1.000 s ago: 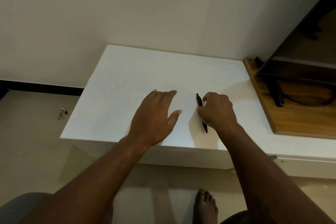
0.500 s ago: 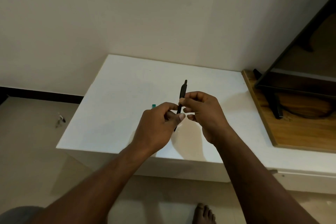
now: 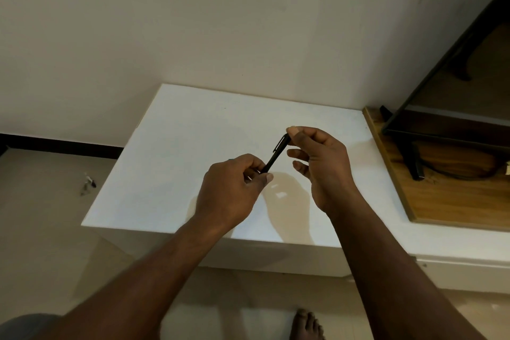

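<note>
A slim black pen (image 3: 276, 155) with a clip hangs slanted in the air above the white table top (image 3: 176, 146). My left hand (image 3: 230, 188) pinches its lower end between thumb and fingers. My right hand (image 3: 320, 165) pinches its upper, clip end with thumb and forefinger, the other fingers loosely curled. Both hands are raised off the table.
A wooden board (image 3: 452, 201) lies on the right with a black screen stand (image 3: 414, 160) and a cable on it. A wall runs behind the table. Tiled floor lies left and below, with a small object (image 3: 89, 183) on it and a bare foot (image 3: 306, 324).
The pen lay on the table under my right hand a second ago; both hands lifted it. Since half a second ago it tilted from near upright to slanted, and my hands drew apart along it.
</note>
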A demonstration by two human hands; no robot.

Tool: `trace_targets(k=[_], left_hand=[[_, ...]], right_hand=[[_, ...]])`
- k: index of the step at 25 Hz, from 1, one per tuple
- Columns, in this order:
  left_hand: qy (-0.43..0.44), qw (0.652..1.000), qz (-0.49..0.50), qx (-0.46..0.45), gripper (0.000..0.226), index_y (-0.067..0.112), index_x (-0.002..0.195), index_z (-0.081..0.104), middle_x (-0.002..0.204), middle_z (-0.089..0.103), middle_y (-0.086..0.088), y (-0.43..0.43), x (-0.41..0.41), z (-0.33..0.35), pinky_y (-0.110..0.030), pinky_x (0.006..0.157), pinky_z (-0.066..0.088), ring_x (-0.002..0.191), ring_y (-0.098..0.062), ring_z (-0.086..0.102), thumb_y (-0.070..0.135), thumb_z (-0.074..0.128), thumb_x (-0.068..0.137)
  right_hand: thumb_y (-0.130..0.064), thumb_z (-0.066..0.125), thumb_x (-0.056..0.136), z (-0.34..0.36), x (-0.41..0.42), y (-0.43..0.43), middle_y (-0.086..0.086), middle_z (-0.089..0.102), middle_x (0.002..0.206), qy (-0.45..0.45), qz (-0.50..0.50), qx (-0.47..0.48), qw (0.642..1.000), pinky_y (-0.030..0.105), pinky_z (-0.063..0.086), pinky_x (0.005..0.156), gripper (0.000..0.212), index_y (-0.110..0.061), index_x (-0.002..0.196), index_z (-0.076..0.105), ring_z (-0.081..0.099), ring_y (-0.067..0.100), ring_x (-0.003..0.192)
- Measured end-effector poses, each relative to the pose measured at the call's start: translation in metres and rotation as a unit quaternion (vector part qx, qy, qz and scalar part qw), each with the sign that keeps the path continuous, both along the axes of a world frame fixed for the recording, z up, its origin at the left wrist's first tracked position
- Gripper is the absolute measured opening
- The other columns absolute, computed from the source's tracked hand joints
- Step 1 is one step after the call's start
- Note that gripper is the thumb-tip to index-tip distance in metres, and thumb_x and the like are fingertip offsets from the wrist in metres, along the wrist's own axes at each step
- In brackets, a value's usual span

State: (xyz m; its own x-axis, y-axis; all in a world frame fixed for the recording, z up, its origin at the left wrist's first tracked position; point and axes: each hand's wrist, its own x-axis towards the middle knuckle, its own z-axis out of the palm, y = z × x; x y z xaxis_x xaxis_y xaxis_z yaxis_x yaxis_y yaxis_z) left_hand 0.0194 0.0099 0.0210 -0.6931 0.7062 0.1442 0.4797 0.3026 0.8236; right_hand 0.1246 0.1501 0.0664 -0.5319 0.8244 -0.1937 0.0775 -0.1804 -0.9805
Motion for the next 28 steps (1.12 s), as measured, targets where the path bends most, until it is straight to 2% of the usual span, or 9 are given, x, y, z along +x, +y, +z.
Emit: trace_targets(k=[4, 11, 17, 23, 26, 28], left_hand=[[0.013, 1.0, 0.003, -0.002, 0.012, 0.031, 0.098, 0.075, 0.079, 0.072, 0.018, 0.0, -0.001, 0.0, -0.026, 0.072, 0.057, 0.076, -0.001, 0.068, 0.041, 0.075, 0.091], [0.017, 1.0, -0.002, -0.001, 0.004, 0.033, 0.094, 0.076, 0.078, 0.072, 0.019, 0.002, -0.004, 0.003, -0.024, 0.07, 0.053, 0.078, 0.001, 0.066, 0.036, 0.074, 0.092], [0.039, 0.999, 0.013, -0.011, 0.007, 0.032, 0.088, 0.075, 0.082, 0.071, 0.014, 0.005, -0.006, 0.003, -0.031, 0.072, 0.05, 0.089, -0.01, 0.062, 0.036, 0.072, 0.093], [0.035, 0.999, 0.003, -0.004, 0.014, 0.027, 0.082, 0.075, 0.073, 0.07, 0.011, 0.004, -0.008, 0.005, -0.03, 0.066, 0.048, 0.078, -0.011, 0.062, 0.032, 0.07, 0.094], [0.019, 1.0, 0.012, -0.013, 0.019, 0.024, 0.079, 0.076, 0.068, 0.069, 0.011, 0.003, -0.012, 0.006, -0.027, 0.062, 0.041, 0.07, -0.01, 0.062, 0.028, 0.068, 0.095], [0.016, 1.0, 0.025, -0.006, 0.02, 0.023, 0.079, 0.076, 0.066, 0.068, 0.011, 0.001, -0.013, 0.007, -0.023, 0.06, 0.039, 0.065, -0.008, 0.062, 0.027, 0.067, 0.096]], right_hand=[[-0.026, 0.078, 0.092, -0.001, -0.001, 0.002, -0.008, 0.081, 0.092, 0.012, -0.013, -0.012, 1.0, 0.03, 0.053, 0.078, 0.006, -0.024, 0.091, 0.083, 0.074, 0.007, 0.082], [-0.022, 0.079, 0.092, -0.005, 0.0, 0.007, -0.009, 0.08, 0.084, 0.008, -0.057, -0.028, 0.998, 0.027, 0.054, 0.077, 0.005, -0.018, 0.093, 0.083, 0.074, 0.002, 0.077], [-0.021, 0.077, 0.094, -0.007, -0.002, 0.008, -0.01, 0.077, 0.073, 0.004, -0.096, -0.014, 0.995, 0.027, 0.053, 0.073, 0.007, -0.017, 0.09, 0.081, 0.073, 0.001, 0.071], [-0.03, 0.071, 0.1, -0.011, -0.005, 0.006, -0.006, 0.076, 0.081, -0.021, -0.073, 0.048, 0.996, 0.023, 0.054, 0.071, 0.016, -0.019, 0.09, 0.078, 0.072, 0.001, 0.074], [-0.03, 0.069, 0.102, -0.005, -0.002, 0.016, -0.009, 0.075, 0.077, 0.012, -0.141, 0.0, 0.99, 0.024, 0.056, 0.071, 0.019, -0.018, 0.087, 0.076, 0.071, 0.005, 0.076], [-0.03, 0.069, 0.102, -0.001, 0.007, 0.03, -0.007, 0.076, 0.082, 0.036, -0.203, -0.04, 0.978, 0.026, 0.056, 0.072, 0.018, -0.018, 0.089, 0.075, 0.073, 0.01, 0.082]])
